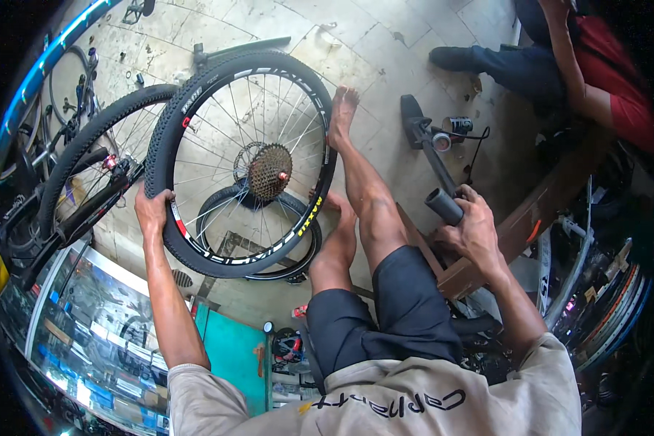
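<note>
My left hand (152, 211) is closed on the knobby tyre of a bicycle wheel (168, 127), holding it upright at a tilt on the left. The wheel has a black rim, thin spokes, a brown-tinged cassette (270, 172) and a disc rotor (247, 163) partly behind it. My right hand (474, 229) wraps round a dark grey hollow tube (444, 206), its open end pointing up and left; the fingers hide its other end. My bare right foot (343, 109) is beside the wheel's right edge.
A smaller wheel (314, 243) lies on the tiled floor. A bicycle (87, 174) leans at the left above a glass display case (102, 330). A teal panel (229, 356), a brown board (461, 278) and cans (458, 125) are around me. A person in red (628, 109) sits far right.
</note>
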Motion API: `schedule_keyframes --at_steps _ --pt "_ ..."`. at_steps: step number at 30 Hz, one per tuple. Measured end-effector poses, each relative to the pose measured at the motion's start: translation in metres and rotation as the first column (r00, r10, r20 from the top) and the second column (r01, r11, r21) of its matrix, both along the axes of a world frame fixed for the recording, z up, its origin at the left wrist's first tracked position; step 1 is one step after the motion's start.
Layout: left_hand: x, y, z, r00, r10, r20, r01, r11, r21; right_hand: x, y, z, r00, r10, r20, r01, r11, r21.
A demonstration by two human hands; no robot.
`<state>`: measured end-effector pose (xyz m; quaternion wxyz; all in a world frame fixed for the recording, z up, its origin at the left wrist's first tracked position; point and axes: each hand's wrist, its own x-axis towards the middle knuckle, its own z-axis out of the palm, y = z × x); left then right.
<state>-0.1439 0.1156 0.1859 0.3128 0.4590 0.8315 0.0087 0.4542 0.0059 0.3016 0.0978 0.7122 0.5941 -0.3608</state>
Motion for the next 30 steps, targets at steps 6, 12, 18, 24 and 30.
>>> schedule_keyframes --at_steps 6,12,18,24,30 --pt "0.004 -0.004 0.006 1.0 -0.01 -0.001 0.01 1.0 0.018 0.019 0.006 -0.001 0.993 -0.107 -0.041 0.104 0.991 -0.087" --pt "0.004 -0.015 0.01 0.999 0.043 0.02 -0.043 0.999 0.006 0.011 0.006 -0.007 0.981 -0.192 -0.03 0.189 0.979 -0.081" --pt "-0.004 -0.013 -0.001 1.0 0.013 -0.02 -0.011 0.998 0.067 0.002 0.002 -0.011 0.996 -0.084 0.018 0.086 0.989 -0.119" --pt "-0.009 -0.006 -0.003 0.993 -0.022 -0.117 0.017 0.999 -0.039 0.004 -0.002 -0.005 0.992 -0.113 -0.052 0.111 0.993 -0.026" --pt "0.003 -0.006 0.006 0.993 -0.076 -0.088 0.079 0.996 0.032 0.0 -0.011 -0.011 0.994 -0.101 -0.052 0.103 0.993 0.049"
